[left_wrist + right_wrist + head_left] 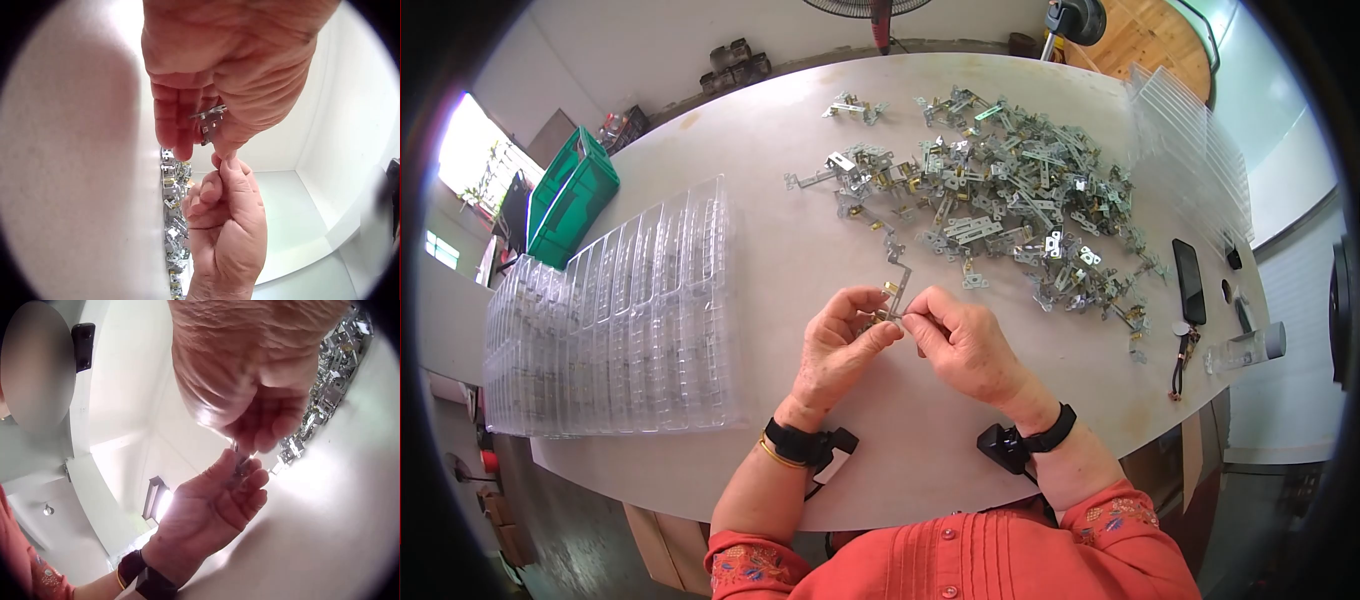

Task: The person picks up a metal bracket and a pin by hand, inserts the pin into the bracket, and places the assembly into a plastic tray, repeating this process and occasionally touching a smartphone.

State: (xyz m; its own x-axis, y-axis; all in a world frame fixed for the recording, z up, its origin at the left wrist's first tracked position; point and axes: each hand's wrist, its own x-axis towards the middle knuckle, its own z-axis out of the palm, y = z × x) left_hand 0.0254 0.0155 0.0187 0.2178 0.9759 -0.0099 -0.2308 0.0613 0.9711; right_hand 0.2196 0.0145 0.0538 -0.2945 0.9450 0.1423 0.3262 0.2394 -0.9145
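In the head view, my left hand (835,340) holds a small metal bracket (900,283) with a brass-coloured piece between thumb and fingers, over the near middle of the table. My right hand (972,345) meets it from the other side, thumb and forefinger pinching at the bracket's near end. The left wrist view shows the grey bracket (214,119) under the left thumb, its far part hidden by the fingers. Right thumb and forefinger tips press together right beside it. Beyond the hands lies a large heap of similar metal brackets (1025,185).
Clear plastic trays (625,320) are stacked at the left, with a green crate (575,200) behind. Another clear tray (1190,130) stands at the far right. A phone (1188,280), keys (1180,365) and a clear bottle (1245,348) lie along the right edge of the table (780,480).
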